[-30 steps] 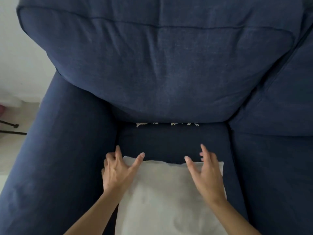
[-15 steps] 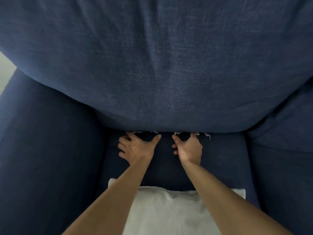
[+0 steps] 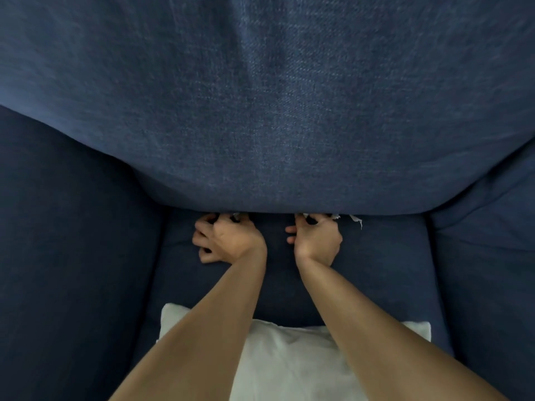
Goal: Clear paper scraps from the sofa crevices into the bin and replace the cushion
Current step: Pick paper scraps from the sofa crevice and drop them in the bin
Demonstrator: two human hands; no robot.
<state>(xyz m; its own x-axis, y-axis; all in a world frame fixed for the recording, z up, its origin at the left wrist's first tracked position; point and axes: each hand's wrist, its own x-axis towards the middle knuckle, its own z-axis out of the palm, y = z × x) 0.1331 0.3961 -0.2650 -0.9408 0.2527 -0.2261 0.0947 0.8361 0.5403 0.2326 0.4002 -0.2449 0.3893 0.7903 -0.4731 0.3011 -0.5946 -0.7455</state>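
Note:
White paper scraps (image 3: 355, 219) poke out of the crevice between the dark blue seat (image 3: 382, 273) and the big back cushion (image 3: 266, 111). My left hand (image 3: 228, 238) rests at the crevice with thumb and forefinger pinched on a small white scrap (image 3: 236, 217). My right hand (image 3: 317, 240) is at the crevice too, fingers curled on a scrap (image 3: 335, 217) at its fingertips. A white cushion (image 3: 289, 360) lies on the front of the seat under my forearms.
The sofa's left armrest (image 3: 72, 256) rises beside the seat. A second seat and back cushion (image 3: 486, 256) adjoin on the right. The bin is out of view.
My hands left the white cushion and reached forward to the crevice. Since half a second ago the fingers have curled and pinched on the scraps; the camera has leaned in closer.

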